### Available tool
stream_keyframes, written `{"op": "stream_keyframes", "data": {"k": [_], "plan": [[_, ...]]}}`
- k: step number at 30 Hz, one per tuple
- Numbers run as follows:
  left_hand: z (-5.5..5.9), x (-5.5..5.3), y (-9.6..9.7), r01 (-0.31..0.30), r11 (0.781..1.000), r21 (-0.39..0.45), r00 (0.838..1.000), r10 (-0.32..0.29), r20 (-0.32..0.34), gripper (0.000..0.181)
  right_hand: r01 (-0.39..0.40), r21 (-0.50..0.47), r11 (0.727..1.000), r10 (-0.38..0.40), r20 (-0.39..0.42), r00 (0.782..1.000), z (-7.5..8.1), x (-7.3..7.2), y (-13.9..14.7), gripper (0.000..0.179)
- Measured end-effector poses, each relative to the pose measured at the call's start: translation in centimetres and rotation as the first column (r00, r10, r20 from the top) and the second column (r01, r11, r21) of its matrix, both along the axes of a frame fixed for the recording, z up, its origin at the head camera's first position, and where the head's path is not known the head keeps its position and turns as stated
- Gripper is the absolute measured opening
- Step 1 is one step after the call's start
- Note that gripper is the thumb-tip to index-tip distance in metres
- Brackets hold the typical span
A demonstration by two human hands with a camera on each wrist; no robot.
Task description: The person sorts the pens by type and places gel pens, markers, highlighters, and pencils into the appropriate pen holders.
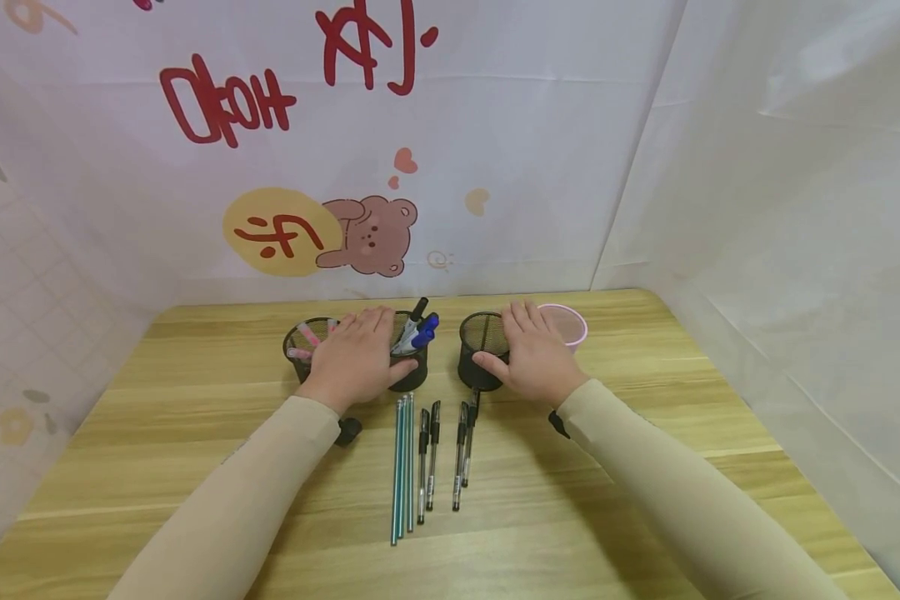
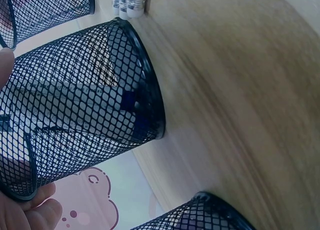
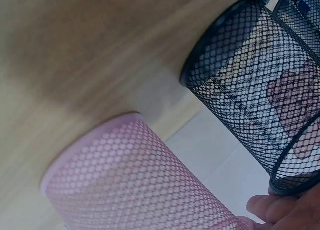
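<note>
My left hand (image 1: 356, 357) holds the side of a black mesh pen holder (image 1: 411, 377) with several blue- and black-capped markers (image 1: 422, 333) standing in it. In the left wrist view its fingers (image 2: 42, 215) touch the rim, with the thumb across from them. My right hand (image 1: 536, 354) grips a second black mesh pen holder (image 1: 474, 367), thumb at its front and fingers toward the back. No pens show inside this one. Its fingertips (image 3: 270, 210) lie by the rim in the right wrist view, the thumb hidden there.
Left of these stands a black mesh holder (image 1: 294, 367) with pink-and-white sticks. A pink mesh holder (image 1: 566, 325) stands at the right. Teal pencils (image 1: 401, 471) and several black gel pens (image 1: 432, 458) lie in front on the wooden table (image 1: 645, 392). A white printed curtain (image 1: 525, 142) hangs behind.
</note>
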State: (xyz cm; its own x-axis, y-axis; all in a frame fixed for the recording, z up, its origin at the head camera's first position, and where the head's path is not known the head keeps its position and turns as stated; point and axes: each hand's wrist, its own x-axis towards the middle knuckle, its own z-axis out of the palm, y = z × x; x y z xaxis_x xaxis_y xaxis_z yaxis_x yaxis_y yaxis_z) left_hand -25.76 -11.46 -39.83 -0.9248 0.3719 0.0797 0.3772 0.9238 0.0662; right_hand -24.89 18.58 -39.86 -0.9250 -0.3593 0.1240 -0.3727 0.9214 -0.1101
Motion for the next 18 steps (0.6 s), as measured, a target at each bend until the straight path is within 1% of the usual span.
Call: {"op": "stream_keyframes", "data": {"k": [5, 11, 18], "plan": [[0.07, 0.01, 0.04, 0.001, 1.000, -0.005, 1.000, -0.001, -0.002, 0.099, 0.011, -0.013, 1.000, -0.011, 0.012, 1.000, -0.25, -0.20, 0.03, 0.097], [0.13, 0.03, 0.20, -0.003, 1.000, -0.015, 1.000, 0.003, 0.002, 0.099, 0.020, -0.024, 1.000, -0.020, -0.004, 1.000, -0.43, -0.42, 0.25, 0.098], [0.38, 0.33, 0.14, -0.005, 1.000, -0.005, 1.000, 0.005, 0.022, 0.099, 0.027, -0.004, 1.000, -0.027, -0.012, 1.000, -0.45, -0.34, 0.28, 0.099]]}}
